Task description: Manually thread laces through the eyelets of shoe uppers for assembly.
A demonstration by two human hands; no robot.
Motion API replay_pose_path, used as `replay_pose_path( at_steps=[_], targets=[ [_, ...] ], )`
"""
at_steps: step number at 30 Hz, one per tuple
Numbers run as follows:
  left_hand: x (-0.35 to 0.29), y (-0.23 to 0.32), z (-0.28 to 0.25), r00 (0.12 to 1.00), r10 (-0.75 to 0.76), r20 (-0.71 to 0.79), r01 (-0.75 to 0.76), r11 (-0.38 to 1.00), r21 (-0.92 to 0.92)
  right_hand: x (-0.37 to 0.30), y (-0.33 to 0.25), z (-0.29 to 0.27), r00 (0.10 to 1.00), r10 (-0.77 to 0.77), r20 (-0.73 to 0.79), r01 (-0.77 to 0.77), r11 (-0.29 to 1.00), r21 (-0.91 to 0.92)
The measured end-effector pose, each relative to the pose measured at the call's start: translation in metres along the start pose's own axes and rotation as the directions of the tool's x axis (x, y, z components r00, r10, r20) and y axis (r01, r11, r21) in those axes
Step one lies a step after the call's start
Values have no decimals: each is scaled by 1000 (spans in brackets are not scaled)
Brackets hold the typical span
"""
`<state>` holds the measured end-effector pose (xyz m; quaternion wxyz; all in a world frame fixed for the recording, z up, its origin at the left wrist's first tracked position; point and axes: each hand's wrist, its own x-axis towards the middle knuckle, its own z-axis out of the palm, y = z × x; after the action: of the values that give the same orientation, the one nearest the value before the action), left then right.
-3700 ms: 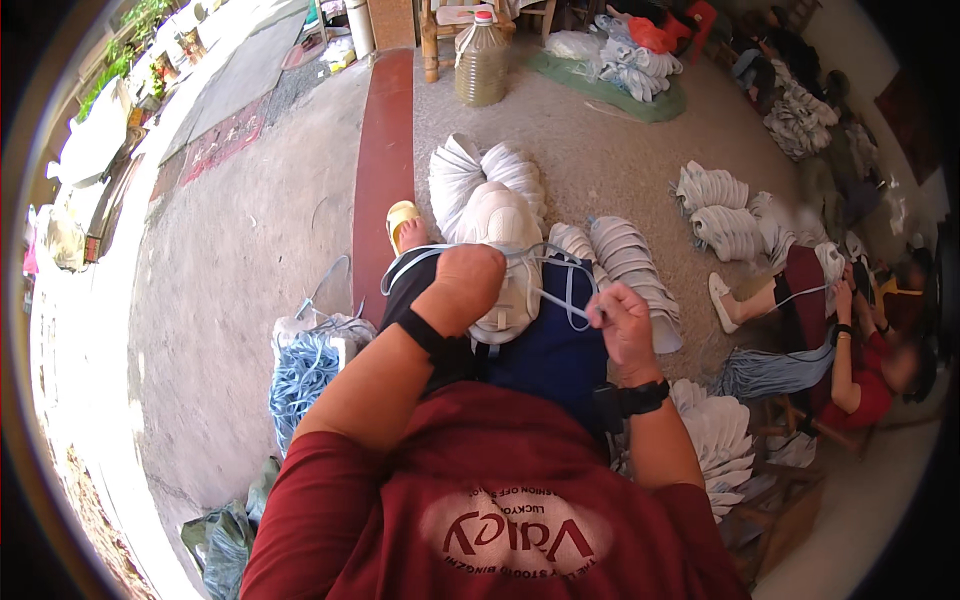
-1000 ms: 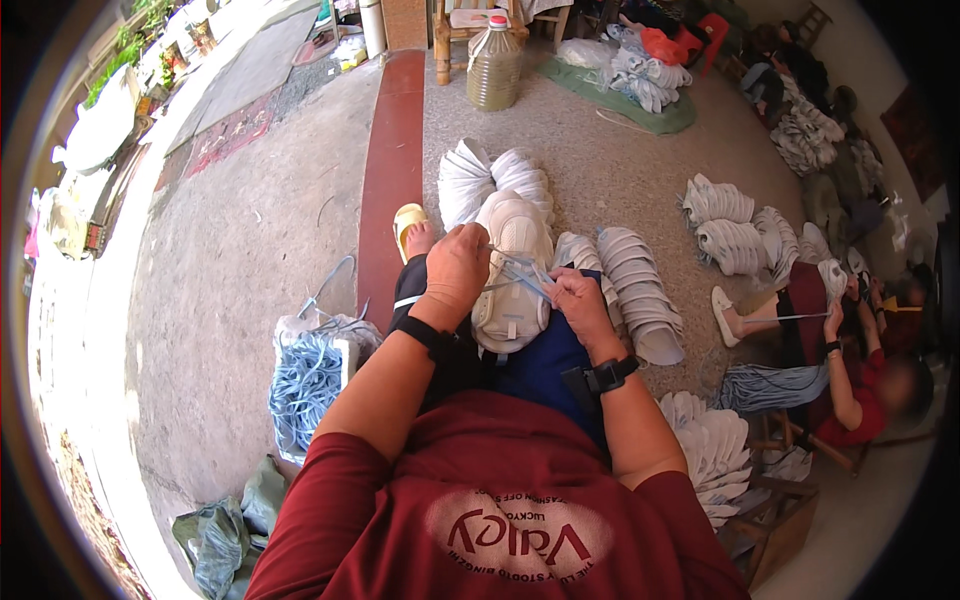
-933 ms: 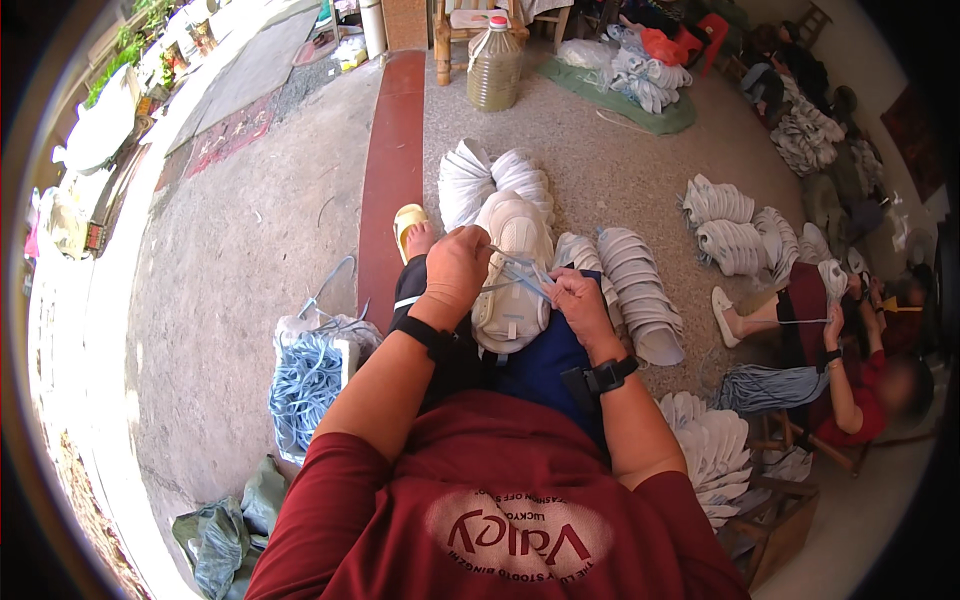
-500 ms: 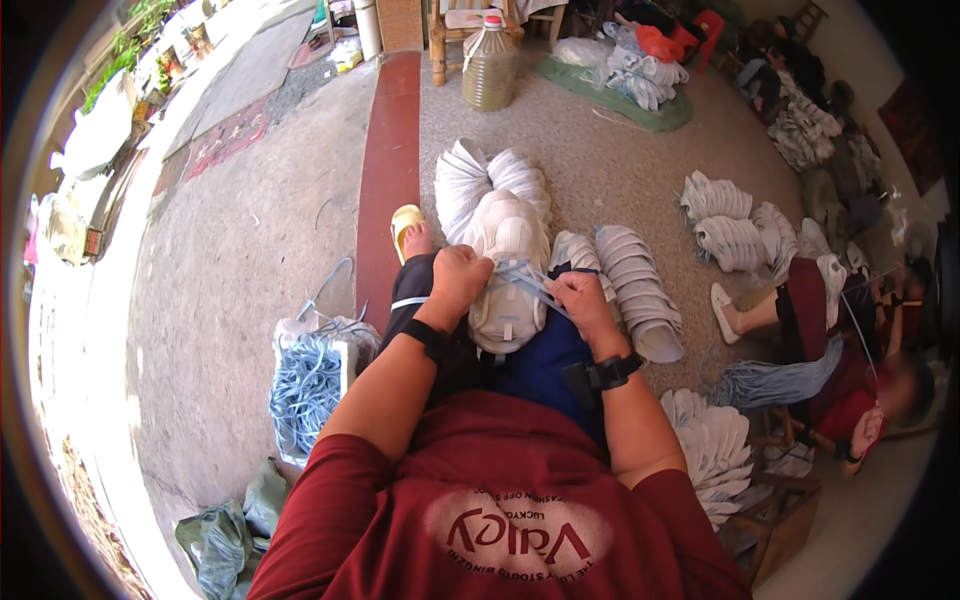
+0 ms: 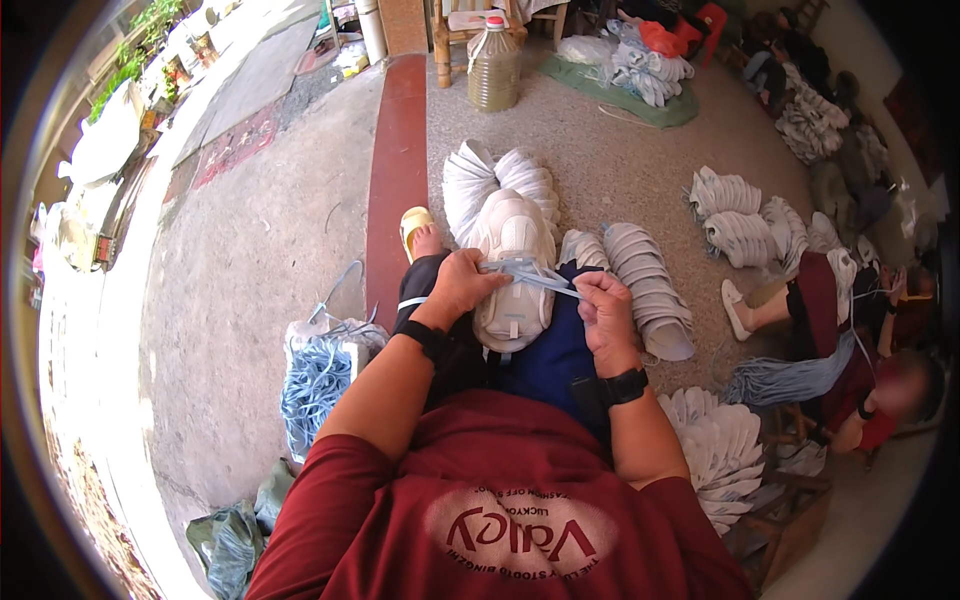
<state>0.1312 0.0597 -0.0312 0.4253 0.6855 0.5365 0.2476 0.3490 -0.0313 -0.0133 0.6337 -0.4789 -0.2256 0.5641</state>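
So the person was sitting on the floor point(image 5: 250, 250) with a white sneaker point(image 5: 512, 265) propped on their lap, toe pointing away from them. Left hand point(image 5: 462, 285) was pressed against the left side of the shoe, grip clenched on a pale blue lace point(image 5: 530, 272) right where it met the upper. Right hand point(image 5: 603, 310) sat just off the shoe's right side, fingers pinched around the other end of that same lace, so the lace ran taut-ish between the two hands across the middle of the shoe. Both wrists had black bands on them.

Right behind the sneaker there was a fanned-out stack of white shoe pieces point(image 5: 480, 180), touching or nearly touching its toe. Another row of those white pieces point(image 5: 645, 290) lay just beside the right hand. A yellow sandal point(image 5: 414, 222) was on the foot sticking out to the left of the shoe.

Down by the person's left side was a bag stuffed with blue laces point(image 5: 315, 380). Farther off, a big plastic bottle point(image 5: 493, 72) of yellowish liquid stood near a wooden chair. Off to the right another person point(image 5: 850, 340) was sitting on the floor too, with a bundle of blue laces next to them, well apart from the sneaker.
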Motion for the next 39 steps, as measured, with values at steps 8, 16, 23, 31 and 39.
replay_pose_path(
  at_steps=[8, 16, 23, 31, 39],
  targets=[
    [-9, 1, 7, 950, 273, -153, -246, 953, 178, -32, -15, -76, 973, -185, -135, 212, 949, 234],
    [-52, -1, -46, 930, 223, -294, -193, 973, 125, -22, -8, -90, 976, -84, -200, 118, 979, 164],
    [-89, -55, -93, 931, 221, -291, -193, 974, 122, -19, -4, -94, 983, -128, -130, 111, 986, -127],
    [-119, 16, -112, 752, 629, -200, -501, 741, 448, -64, -64, -55, 842, -301, 448, 520, 230, -823],
    [-134, 30, -108, 722, 691, 5, -600, 624, 500, -29, -56, -3, 750, -229, 621, 608, -131, -783]
  ],
)
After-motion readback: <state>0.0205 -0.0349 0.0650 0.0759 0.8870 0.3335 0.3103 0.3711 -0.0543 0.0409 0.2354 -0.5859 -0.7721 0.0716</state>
